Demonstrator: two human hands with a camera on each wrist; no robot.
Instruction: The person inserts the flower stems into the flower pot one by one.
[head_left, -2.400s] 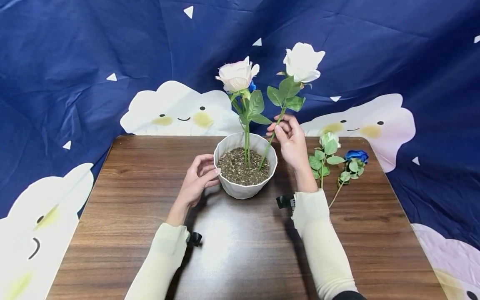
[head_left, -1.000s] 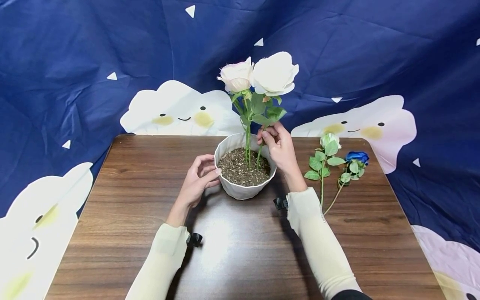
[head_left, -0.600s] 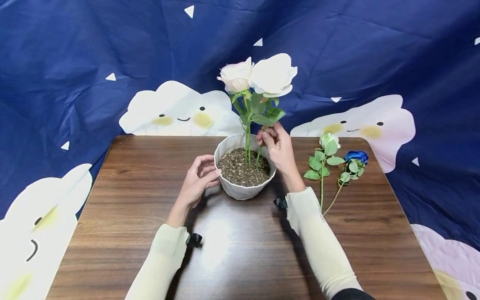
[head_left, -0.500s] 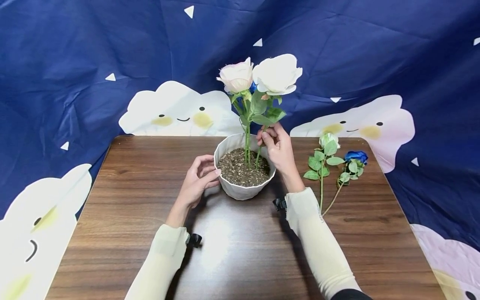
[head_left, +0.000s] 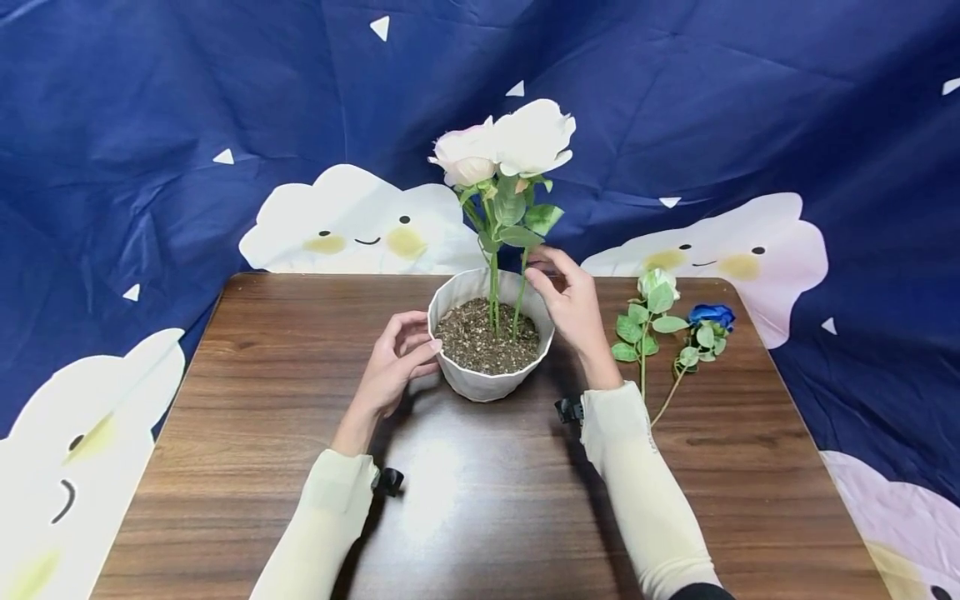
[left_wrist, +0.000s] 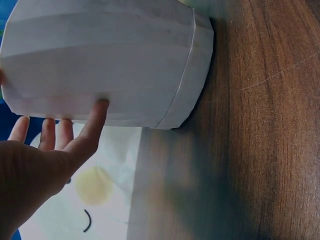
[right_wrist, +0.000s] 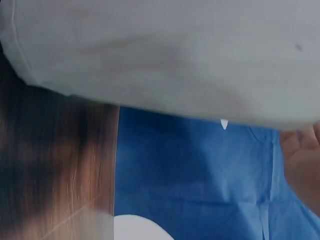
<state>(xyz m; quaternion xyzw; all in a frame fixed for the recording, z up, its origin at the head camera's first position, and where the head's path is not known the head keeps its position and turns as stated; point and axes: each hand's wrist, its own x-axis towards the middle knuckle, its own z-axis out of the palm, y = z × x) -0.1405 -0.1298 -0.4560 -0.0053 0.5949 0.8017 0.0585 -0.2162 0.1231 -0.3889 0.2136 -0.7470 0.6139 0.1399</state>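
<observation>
A white faceted flower pot (head_left: 491, 385) holds brown soil (head_left: 487, 342). A white rose (head_left: 534, 137) and a pale pink rose (head_left: 467, 154) stand in it on green stems, their blooms touching. Beside the white rose's stem is my right hand (head_left: 573, 308), thumb and fingers parted around it without pinching; the right wrist view shows only part of that hand at its edge. My left hand (head_left: 393, 358) touches the pot's left wall with spread fingers. In the left wrist view, a fingertip (left_wrist: 102, 104) rests against the pot's side.
On the right of the brown wooden table (head_left: 262, 400) lie a white-green rose (head_left: 658, 285) and a blue rose (head_left: 712, 315), stems toward me. Behind hangs a dark blue cloth (head_left: 300, 83) printed with clouds and triangles.
My right hand brought the white rose left and its stem into the soil, then let go and shifted slightly right. The bloom leans closer to the pink rose. My left hand stayed on the pot.
</observation>
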